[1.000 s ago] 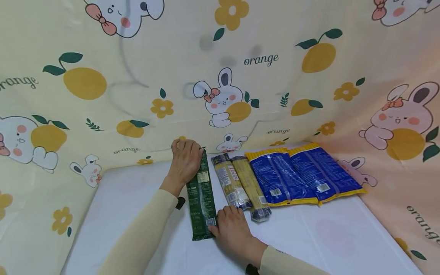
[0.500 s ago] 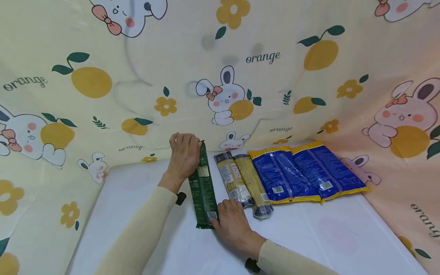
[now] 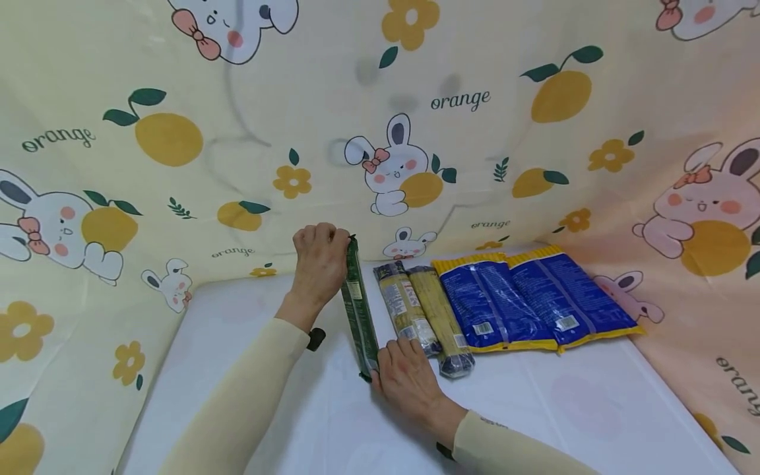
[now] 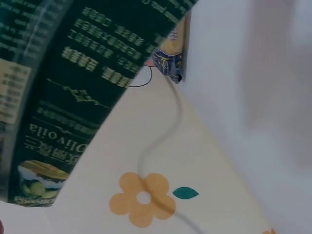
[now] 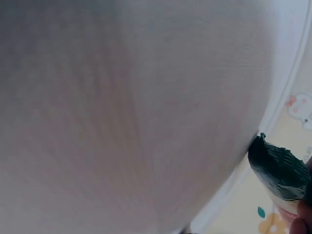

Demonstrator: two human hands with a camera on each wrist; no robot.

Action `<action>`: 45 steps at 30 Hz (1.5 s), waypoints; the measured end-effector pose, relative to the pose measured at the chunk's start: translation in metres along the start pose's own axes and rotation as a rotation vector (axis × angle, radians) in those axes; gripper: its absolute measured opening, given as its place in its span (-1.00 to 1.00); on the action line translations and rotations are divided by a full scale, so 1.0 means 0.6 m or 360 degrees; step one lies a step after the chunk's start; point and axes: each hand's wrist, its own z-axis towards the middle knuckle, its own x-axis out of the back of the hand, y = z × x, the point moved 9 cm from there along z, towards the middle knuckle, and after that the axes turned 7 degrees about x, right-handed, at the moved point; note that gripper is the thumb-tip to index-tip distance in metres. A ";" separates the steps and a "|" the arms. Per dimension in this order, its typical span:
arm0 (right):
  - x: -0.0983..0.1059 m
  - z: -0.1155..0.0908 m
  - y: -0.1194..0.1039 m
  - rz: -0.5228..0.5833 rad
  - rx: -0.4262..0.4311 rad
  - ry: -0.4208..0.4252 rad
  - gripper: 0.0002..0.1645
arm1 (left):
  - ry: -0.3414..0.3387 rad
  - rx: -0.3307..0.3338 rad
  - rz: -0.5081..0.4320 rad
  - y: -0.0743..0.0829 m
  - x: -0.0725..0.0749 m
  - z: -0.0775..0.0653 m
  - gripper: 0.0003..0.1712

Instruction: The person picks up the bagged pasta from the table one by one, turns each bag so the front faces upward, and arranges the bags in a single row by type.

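Note:
A long green spaghetti packet (image 3: 359,307) stands tipped on its narrow side, slanting away from me in the head view. My left hand (image 3: 320,264) grips its far end. At the near end, my right hand (image 3: 412,379) holds the lower corner with thumb and fingers. The left wrist view shows the printed face of the green packet (image 4: 83,92) up close, with the hand almost wholly out of frame. In the right wrist view, the crimped end of the green packet (image 5: 280,168) shows beside fingertips (image 5: 303,217) at the right edge.
Right of the green packet lie two clear spaghetti packs, one with labels (image 3: 399,300) and one plainer (image 3: 439,320). Two blue and yellow bags (image 3: 495,303) lie farther right. The white tabletop (image 3: 237,343) meets a patterned cloth (image 3: 309,99) at the back and sides.
The green packet has turned from showing its broad face to standing on its narrow side. Its near end has moved away from me and slightly right. Both hands keep hold of it.

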 end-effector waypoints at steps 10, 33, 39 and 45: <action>0.001 -0.002 -0.011 -0.0058 0.0048 -0.0011 -0.57 | -0.0009 -0.0014 0.0221 0.015 -0.002 0.001 -0.62; 0.002 0.002 -0.026 -0.0003 0.0048 -0.0064 -0.52 | -0.0248 0.0106 0.0398 0.020 -0.005 0.004 -0.61; -0.001 0.004 -0.030 0.0094 0.0074 -0.0129 -0.46 | -0.0258 0.0097 0.0359 0.013 -0.006 0.000 -0.67; 0.004 0.009 -0.031 0.0213 0.0102 -0.0065 -0.52 | -0.0263 0.0083 0.0219 0.007 0.000 -0.007 -0.72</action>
